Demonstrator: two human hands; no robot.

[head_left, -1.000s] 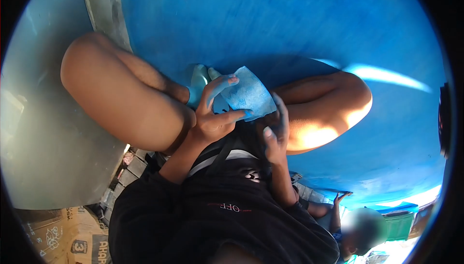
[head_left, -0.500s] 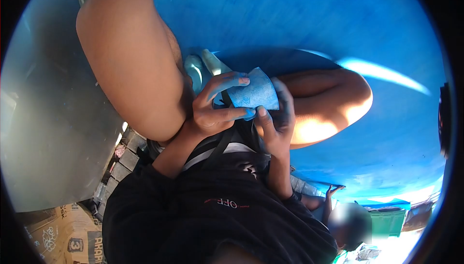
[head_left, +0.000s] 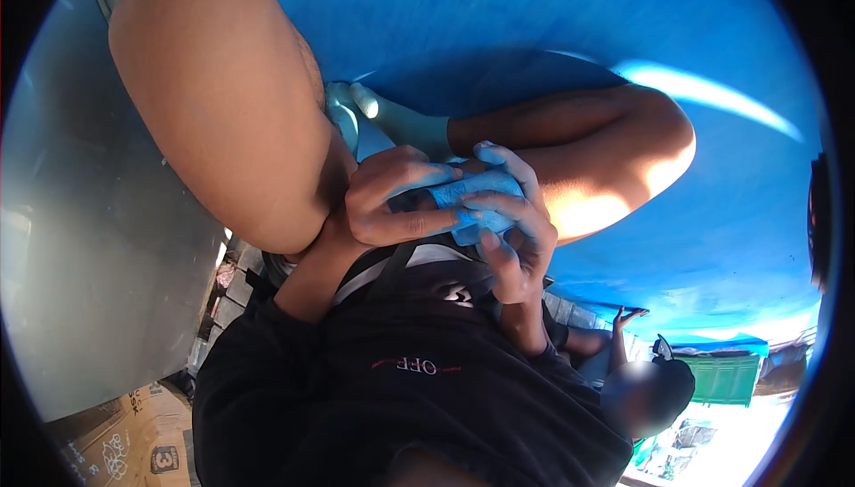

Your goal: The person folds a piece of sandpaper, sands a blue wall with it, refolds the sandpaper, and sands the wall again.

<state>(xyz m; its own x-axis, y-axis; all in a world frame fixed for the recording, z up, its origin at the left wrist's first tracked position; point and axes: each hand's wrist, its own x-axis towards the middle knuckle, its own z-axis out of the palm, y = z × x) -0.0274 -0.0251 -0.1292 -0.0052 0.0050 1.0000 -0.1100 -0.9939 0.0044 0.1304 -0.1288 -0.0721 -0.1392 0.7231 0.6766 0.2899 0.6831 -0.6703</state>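
A light blue printed sheet [head_left: 485, 191] that looks like a piece of sandpaper is bent between my two hands, above my lap. My left hand [head_left: 392, 197] pinches its left edge between thumb and fingers. My right hand [head_left: 521, 220] wraps round its right side, with fingers lying over the face and the thumb below. Blue dust or paint stains the fingertips of both hands. The fingers cover much of the sheet, and I cannot make out whether anything is inside the fold.
A blue surface [head_left: 534, 6] curves round in front and to the right. My bent legs flank the hands. A grey panel [head_left: 80, 246] stands left, above a cardboard box [head_left: 134, 438]. At lower right are another person [head_left: 646, 398] and a green container [head_left: 721, 380].
The sheet was spread wider and now looks folded smaller. My right fingers have come from behind it to lie over its front. The view has shifted slightly.
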